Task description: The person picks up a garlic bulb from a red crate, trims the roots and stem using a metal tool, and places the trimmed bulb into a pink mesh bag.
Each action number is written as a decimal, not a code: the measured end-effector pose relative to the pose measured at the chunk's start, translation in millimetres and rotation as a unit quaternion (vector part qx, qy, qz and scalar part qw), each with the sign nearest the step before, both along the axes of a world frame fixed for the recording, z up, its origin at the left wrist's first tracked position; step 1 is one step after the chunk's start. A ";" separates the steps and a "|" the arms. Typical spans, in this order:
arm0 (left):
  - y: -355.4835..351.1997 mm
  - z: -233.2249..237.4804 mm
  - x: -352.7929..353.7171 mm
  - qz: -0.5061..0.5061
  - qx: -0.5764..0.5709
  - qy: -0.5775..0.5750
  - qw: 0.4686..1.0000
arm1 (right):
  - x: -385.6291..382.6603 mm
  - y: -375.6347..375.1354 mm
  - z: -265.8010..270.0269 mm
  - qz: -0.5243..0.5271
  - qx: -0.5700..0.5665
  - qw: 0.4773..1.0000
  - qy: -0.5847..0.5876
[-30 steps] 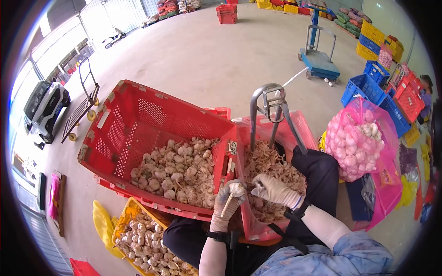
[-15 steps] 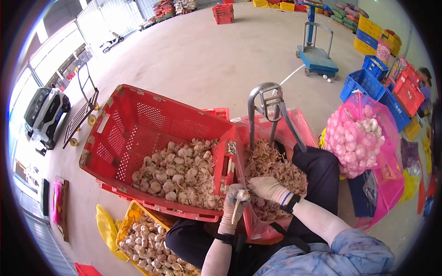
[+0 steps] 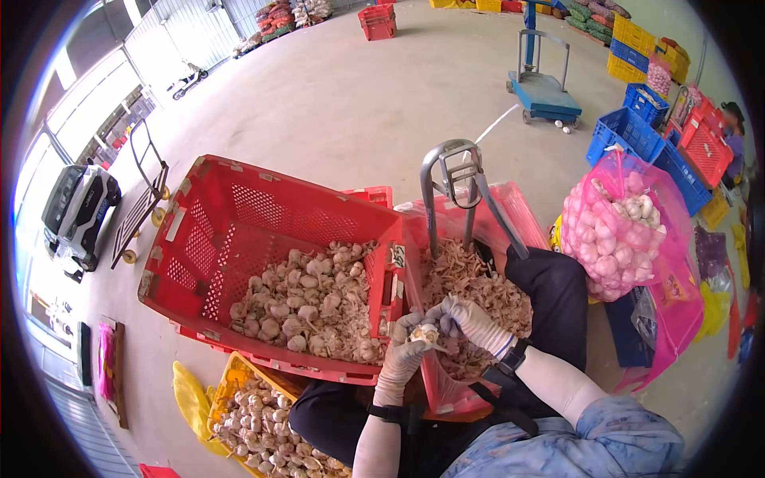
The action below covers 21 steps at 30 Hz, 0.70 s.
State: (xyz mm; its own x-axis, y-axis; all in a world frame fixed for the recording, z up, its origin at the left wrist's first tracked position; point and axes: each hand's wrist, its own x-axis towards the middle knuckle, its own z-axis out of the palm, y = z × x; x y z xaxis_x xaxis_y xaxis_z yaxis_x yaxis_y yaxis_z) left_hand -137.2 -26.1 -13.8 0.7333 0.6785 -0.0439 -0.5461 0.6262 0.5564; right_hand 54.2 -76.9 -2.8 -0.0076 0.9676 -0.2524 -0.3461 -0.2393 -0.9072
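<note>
My left hand, in a pale glove, is closed round a garlic bulb with a bit of stem. My right hand, also gloved, is just right of the bulb with its fingers pinched together; whether it holds anything is too small to tell. Both hands are over the near left part of a red crate lined with plastic, which holds papery garlic skins. Left of them a large tilted red crate holds many garlic bulbs.
A metal frame with a handle rises from the skins crate. At the lower left is a yellow crate of bulbs. A pink net bag of garlic stands right. Further off are a blue platform scale, blue crates and a person.
My left hand has turned the bulb, so its stem no longer hangs straight down. My right hand has lifted slightly and its fingers now show beside the bulb. The view has shifted a little.
</note>
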 end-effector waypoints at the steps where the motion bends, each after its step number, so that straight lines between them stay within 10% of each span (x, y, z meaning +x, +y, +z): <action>1: -0.8 7.1 -0.3 0.001 0.013 0.011 1.000 | 3.8 -0.3 -0.1 0.031 -0.007 0.999 -0.034; 5: -2.3 13.8 6.3 0.043 0.084 0.068 0.993 | 6.8 -6.6 -0.7 0.040 0.013 0.999 0.010; 7: 2.7 0.9 7.1 0.043 0.070 0.067 0.994 | -8.7 -4.6 -1.1 0.024 0.183 0.959 -0.214; 10: -0.5 -5.4 11.9 0.067 0.057 0.108 0.990 | -19.4 -5.4 -2.3 0.068 0.131 0.922 -0.358; 21: -13.2 11.0 33.2 0.055 0.132 0.245 0.959 | -25.6 -16.3 -10.5 -0.075 0.086 0.920 -0.374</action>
State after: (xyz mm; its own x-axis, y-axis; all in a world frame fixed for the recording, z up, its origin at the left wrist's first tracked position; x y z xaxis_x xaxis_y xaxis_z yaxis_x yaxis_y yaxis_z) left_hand -104.0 -39.4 -2.8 0.5914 0.7860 -0.1801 -0.2341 0.3811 0.8944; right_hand 28.5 -93.2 -13.4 0.2424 0.9699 0.0243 0.3728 -0.0700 -0.9252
